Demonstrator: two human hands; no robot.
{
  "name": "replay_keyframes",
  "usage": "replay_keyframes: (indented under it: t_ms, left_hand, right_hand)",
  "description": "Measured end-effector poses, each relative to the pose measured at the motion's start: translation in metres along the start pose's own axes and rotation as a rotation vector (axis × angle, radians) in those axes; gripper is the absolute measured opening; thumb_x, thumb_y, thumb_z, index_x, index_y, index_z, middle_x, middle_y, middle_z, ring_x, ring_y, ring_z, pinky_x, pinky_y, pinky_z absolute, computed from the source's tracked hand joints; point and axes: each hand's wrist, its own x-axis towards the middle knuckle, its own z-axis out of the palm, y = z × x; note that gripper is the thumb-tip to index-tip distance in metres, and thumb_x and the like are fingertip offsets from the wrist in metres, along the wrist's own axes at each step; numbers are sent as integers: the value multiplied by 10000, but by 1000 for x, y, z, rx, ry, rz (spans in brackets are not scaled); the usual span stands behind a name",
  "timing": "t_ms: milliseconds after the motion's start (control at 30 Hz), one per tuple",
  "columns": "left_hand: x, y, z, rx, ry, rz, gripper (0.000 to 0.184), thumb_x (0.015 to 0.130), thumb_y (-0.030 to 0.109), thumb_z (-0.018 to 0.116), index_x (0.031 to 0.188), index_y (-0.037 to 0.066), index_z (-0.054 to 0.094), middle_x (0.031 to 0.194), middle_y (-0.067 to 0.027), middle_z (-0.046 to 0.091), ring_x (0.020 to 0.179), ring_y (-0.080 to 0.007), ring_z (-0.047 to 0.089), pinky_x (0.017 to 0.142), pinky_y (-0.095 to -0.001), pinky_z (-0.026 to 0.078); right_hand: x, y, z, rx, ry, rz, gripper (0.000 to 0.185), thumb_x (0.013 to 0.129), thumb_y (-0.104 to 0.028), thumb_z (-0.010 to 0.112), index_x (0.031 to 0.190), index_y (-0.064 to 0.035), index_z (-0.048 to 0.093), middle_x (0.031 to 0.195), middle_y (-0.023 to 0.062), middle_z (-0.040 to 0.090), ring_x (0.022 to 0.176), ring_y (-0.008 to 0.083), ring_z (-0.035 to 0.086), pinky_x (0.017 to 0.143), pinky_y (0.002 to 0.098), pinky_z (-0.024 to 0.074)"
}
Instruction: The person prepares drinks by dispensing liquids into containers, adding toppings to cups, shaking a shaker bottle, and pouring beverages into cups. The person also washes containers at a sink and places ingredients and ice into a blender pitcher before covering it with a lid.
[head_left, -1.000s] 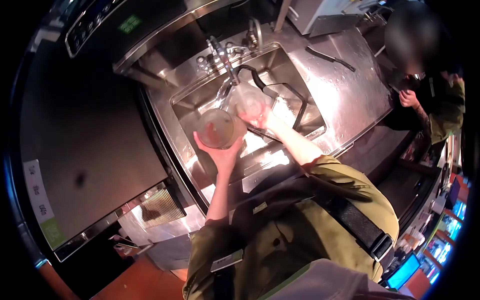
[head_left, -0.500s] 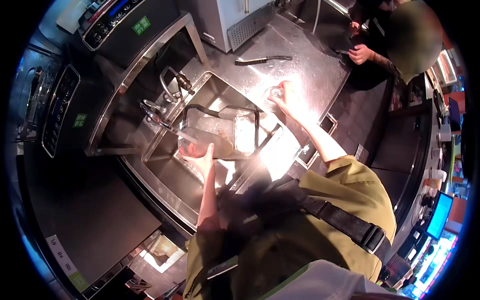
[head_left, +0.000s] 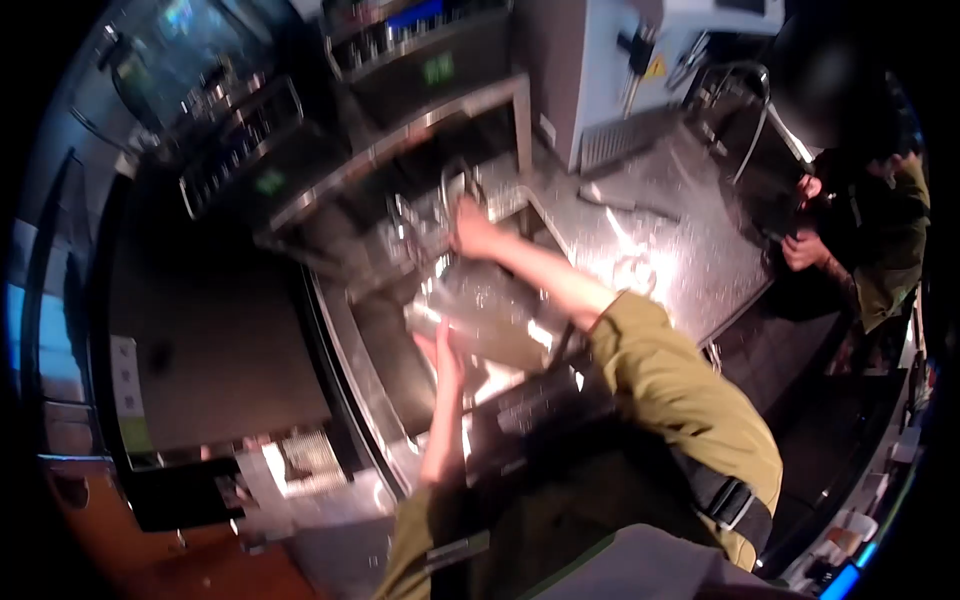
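Observation:
The view is smeared by motion. My left hand [head_left: 443, 352] is closed on the near side of a clear container [head_left: 485, 320], which is held tilted over the steel sink [head_left: 385, 345]. My right hand [head_left: 474, 230] has reached across to the tap [head_left: 405, 225] at the back of the sink, its fingers closed around a tap part. Its exact grip is blurred. On the steel counter, right of the sink, a small clear object [head_left: 634, 274] lies in bright glare, apart from both hands.
A long dark-handled utensil [head_left: 630, 203] lies on the wet steel counter [head_left: 700, 235]. Black machines [head_left: 400, 80] stand behind the sink, with a grey appliance [head_left: 600, 80] at the back. Another person's hand [head_left: 803, 250] is at the right. A dark worktop [head_left: 220, 340] lies left.
My right hand has left the small clear object on the counter and moved left to the tap. My left hand still holds the clear container. The camera view has turned.

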Motion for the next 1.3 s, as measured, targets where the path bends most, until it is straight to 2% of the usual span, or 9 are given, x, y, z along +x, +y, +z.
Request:
replay_keyframes:
  t_ms: [67,167,500,800,967,1033,1067,1167,1300]
  left_hand:
    - [-3,-3,-2,-74,175,-256,784,794,388,579,1371,135,113,1362,-72,290,1201,-280,354,976,-417,323]
    - [-22,5,1,-302,-305,-379,627,827,544,378,1275,105,389,1287,-74,427,1172,-281,398,976,-452,311]
    - [-42,-1,-26,-1150,-150,-1174,566,737,238,602,1166,-76,407,1107,-223,477,1023,-324,499,820,-381,478]
    - [-45,-18,-41,-1323,-173,-1124,566,747,284,607,1182,-31,430,1150,-171,481,1074,-295,470,891,-378,433]
    - [-84,36,11,-967,-147,-889,718,739,515,575,1190,-24,430,1078,-180,525,1005,-311,511,900,-397,417]
    - [-86,37,16,-685,-660,-614,739,692,503,653,1170,-14,427,1155,-158,491,1051,-275,482,925,-366,394]
    - [-99,42,21,-549,-431,-578,804,696,563,616,1188,-36,402,1177,-176,468,1093,-298,454,947,-378,376]
    - [-97,32,15,-414,-247,-563,966,644,680,568,1240,-49,350,1200,-185,437,1117,-329,431,975,-423,336]
    - [-91,24,25,-327,-341,-555,970,635,652,602,1277,-18,319,1284,-190,344,1167,-349,374,981,-458,320]
  right_hand:
    - [15,-12,-7,37,-197,138,414,720,-222,540,1032,50,522,1104,271,484,1070,382,456,917,431,374]
    - [11,-35,-9,181,-203,126,277,720,-220,518,816,13,633,886,235,605,858,359,596,773,432,474]
    - [-89,-19,-268,305,-744,-146,619,815,-450,539,1211,17,445,1134,166,547,1015,251,545,866,345,433]
    - [-102,24,-500,503,394,64,283,860,-247,521,1018,-20,584,740,24,570,620,73,544,578,184,445]
    - [-124,87,-451,554,413,88,221,848,-220,539,944,-32,602,689,-22,523,553,44,460,537,182,403]
    - [-155,91,-385,414,332,300,167,828,-201,552,876,-55,617,680,-36,530,579,45,478,548,198,407]
    - [-171,117,-338,445,152,289,190,822,-237,567,853,-57,620,691,-25,564,625,56,510,566,213,418]
    - [-237,151,-203,14,-293,350,482,728,-319,623,1129,-65,539,1010,184,583,991,313,548,857,394,431]
    - [-260,118,-159,-80,85,395,799,664,-433,638,1276,-16,337,1257,241,370,1147,372,400,955,399,341]
